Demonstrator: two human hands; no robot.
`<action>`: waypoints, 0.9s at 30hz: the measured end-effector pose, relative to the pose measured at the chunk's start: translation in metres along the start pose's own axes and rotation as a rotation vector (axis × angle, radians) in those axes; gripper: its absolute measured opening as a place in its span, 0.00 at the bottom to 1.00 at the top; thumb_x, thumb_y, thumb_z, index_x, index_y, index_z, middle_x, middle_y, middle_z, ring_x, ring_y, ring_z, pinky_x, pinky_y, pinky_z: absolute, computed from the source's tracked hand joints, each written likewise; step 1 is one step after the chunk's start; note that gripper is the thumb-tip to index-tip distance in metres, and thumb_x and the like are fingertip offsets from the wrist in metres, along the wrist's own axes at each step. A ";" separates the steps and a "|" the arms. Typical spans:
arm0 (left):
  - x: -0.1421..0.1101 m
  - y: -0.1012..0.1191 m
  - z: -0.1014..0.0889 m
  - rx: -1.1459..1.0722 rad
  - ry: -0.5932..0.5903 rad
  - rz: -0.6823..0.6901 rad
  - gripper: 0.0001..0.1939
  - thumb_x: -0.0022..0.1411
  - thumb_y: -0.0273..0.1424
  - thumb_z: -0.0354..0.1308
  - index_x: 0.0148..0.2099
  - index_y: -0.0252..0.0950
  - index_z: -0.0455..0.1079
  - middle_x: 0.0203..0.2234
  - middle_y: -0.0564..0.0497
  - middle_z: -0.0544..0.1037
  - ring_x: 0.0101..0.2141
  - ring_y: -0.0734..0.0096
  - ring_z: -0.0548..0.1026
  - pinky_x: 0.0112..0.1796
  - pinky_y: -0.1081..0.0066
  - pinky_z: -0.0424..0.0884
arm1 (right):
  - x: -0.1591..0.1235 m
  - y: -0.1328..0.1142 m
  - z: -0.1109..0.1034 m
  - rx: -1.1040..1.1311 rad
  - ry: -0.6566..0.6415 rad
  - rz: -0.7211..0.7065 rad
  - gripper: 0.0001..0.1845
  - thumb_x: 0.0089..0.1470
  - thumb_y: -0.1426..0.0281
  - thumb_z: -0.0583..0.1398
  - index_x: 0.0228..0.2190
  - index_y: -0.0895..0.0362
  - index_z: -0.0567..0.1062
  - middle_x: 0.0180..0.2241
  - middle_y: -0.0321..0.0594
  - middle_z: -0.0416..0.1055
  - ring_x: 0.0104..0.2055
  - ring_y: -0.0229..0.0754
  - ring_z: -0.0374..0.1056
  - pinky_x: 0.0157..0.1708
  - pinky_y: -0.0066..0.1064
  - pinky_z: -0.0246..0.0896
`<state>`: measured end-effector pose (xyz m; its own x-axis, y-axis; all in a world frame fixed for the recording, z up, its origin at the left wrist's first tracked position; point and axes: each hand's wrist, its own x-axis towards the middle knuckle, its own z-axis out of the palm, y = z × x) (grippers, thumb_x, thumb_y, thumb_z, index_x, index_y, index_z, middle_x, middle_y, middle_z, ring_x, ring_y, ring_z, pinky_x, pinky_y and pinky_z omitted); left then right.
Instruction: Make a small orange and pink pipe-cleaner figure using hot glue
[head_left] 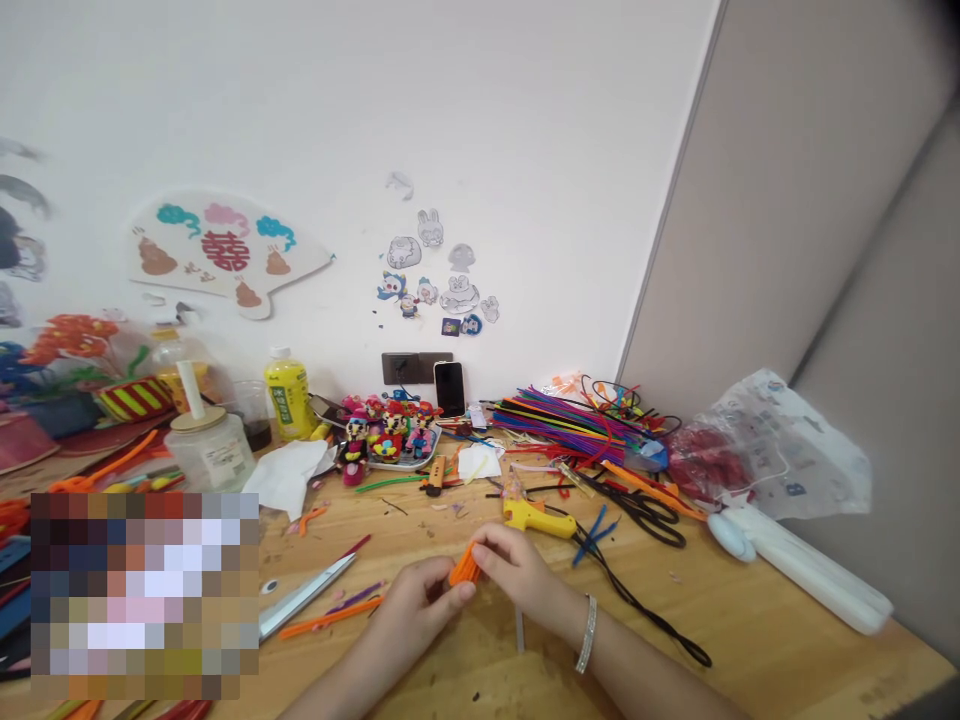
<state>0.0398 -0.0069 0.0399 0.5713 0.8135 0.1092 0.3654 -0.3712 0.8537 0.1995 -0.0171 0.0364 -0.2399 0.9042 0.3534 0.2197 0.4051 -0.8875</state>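
My left hand and my right hand meet low over the wooden table. Between them is a small bundle of orange pipe cleaner, pinched by the fingers of both hands. Part of the bundle is hidden behind the fingers. Just beyond my right hand lies a yellow hot glue gun. Left of my hands are loose orange pipe cleaners and a pair of scissors with its blades toward me and its handles out of sight.
Pipe-cleaner dolls stand in a tray by the wall, beside a phone. A heap of coloured pipe cleaners lies back right. A yellow-labelled bottle and glass jar stand left. A black cable crosses the right side.
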 end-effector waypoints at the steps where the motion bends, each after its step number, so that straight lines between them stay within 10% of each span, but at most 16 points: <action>1: -0.001 0.001 0.000 0.010 0.001 0.000 0.17 0.53 0.44 0.47 0.23 0.36 0.59 0.18 0.59 0.56 0.23 0.75 0.56 0.25 0.75 0.54 | 0.000 0.001 0.000 0.002 -0.008 0.002 0.12 0.53 0.63 0.51 0.26 0.58 0.67 0.24 0.34 0.61 0.28 0.36 0.58 0.28 0.26 0.54; 27: 0.001 -0.001 0.000 0.040 0.092 -0.035 0.19 0.53 0.45 0.47 0.25 0.34 0.65 0.18 0.57 0.61 0.23 0.73 0.59 0.25 0.75 0.58 | 0.003 0.003 0.000 0.096 0.062 0.059 0.18 0.50 0.57 0.54 0.22 0.59 0.65 0.20 0.32 0.58 0.23 0.34 0.56 0.24 0.25 0.52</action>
<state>0.0400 -0.0061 0.0393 0.4882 0.8634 0.1276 0.4137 -0.3576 0.8372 0.1991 -0.0133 0.0347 -0.1697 0.9338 0.3149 0.1392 0.3391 -0.9304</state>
